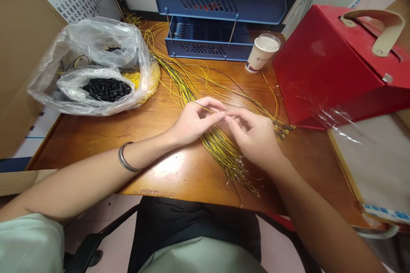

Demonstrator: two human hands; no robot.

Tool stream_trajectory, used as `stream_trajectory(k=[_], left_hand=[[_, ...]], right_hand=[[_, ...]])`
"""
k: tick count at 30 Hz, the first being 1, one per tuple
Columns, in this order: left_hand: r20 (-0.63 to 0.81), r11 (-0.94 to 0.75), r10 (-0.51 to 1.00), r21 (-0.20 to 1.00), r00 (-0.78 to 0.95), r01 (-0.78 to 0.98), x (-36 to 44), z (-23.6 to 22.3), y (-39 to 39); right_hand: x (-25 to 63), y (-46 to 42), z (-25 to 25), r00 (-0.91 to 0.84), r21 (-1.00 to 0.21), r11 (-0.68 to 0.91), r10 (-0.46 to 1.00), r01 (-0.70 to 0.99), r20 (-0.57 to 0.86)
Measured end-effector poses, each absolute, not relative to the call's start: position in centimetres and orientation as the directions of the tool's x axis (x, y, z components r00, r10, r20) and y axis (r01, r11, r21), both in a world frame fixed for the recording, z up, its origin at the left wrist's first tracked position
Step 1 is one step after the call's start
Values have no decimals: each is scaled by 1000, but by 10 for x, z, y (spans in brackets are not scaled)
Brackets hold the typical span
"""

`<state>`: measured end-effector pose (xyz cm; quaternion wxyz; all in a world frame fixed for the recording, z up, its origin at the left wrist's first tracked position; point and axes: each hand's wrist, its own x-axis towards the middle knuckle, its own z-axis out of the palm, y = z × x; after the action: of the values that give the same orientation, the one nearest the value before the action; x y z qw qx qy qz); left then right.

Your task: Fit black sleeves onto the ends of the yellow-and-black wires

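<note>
My left hand (195, 123) and my right hand (258, 136) meet fingertip to fingertip over the desk. A thin yellow wire (208, 109) runs across my left hand to the pinched fingertips of both; its end there is too small to make out. Beneath the hands lies a thick bundle of yellow and black wires (221, 147), its stripped or metal-tipped ends (241, 172) fanned toward the desk's front edge. More loose wires (237, 94) stretch to the right, ending in dark connectors (283, 130) beside my right hand.
At the left, a clear plastic bag (41, 81) holds a smaller bag of black sleeve-like pieces (107, 89) and yellow items. A blue tray rack (221, 2) stands behind, with a paper cup (262, 53) at its right. A red box (310, 68) sits at the right of the wooden desk (153, 170).
</note>
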<state>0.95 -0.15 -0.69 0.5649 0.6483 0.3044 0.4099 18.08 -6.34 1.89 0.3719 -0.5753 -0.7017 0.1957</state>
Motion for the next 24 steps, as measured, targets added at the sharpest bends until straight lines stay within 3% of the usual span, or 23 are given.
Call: stream_trajectory(k=[6, 24], left_hand=[[241, -237, 849, 969, 469, -70, 9, -9, -1], [331, -361, 844, 933, 423, -9, 10, -5, -4]], right_hand=[[182, -63, 22, -1, -712, 224, 954, 666, 299], [184, -63, 21, -44, -721, 234, 961, 653, 272]])
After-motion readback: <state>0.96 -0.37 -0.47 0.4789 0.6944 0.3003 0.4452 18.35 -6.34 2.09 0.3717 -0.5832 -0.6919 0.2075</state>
